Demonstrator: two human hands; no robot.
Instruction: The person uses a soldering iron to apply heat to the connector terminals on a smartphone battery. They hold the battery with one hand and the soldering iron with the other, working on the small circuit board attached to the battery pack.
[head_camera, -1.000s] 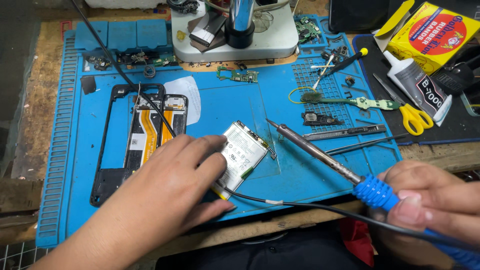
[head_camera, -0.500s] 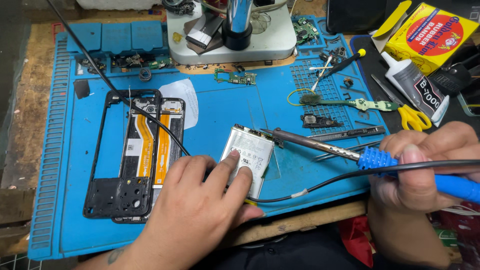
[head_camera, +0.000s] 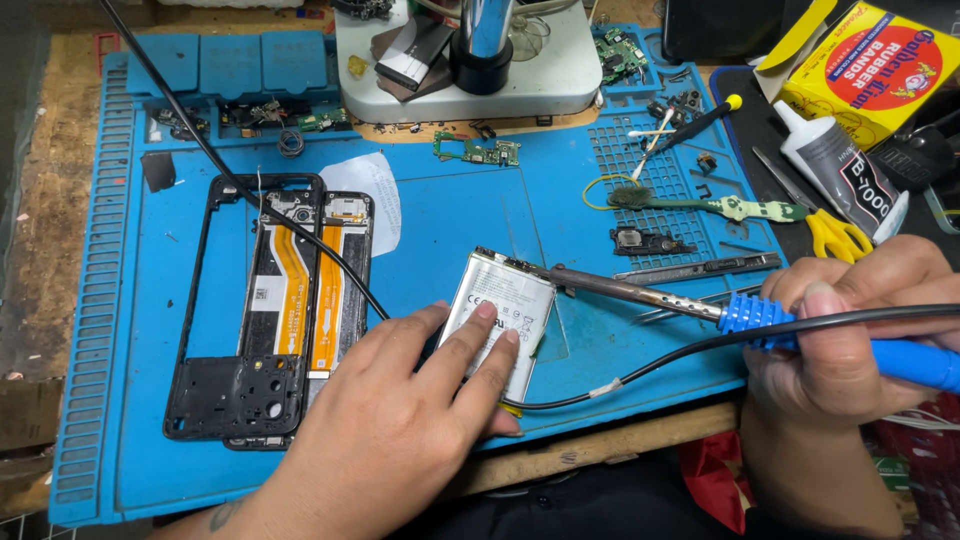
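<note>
Silver battery (head_camera: 500, 320) under left hand (head_camera: 400, 430) fingers, right hand (head_camera: 840, 340) round soldering iron (head_camera: 700, 305) (tip at battery's top edge).

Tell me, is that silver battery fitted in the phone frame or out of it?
Out. The battery lies on the blue mat, right of the phone frame, under the left hand.

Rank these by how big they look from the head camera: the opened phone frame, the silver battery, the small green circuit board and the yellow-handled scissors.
1. Phone frame, clearly largest.
2. Battery, partly covered by the left hand.
3. Yellow-handled scissors; only partly shown, so this rank is unsure.
4. Green circuit board, smallest.
</note>
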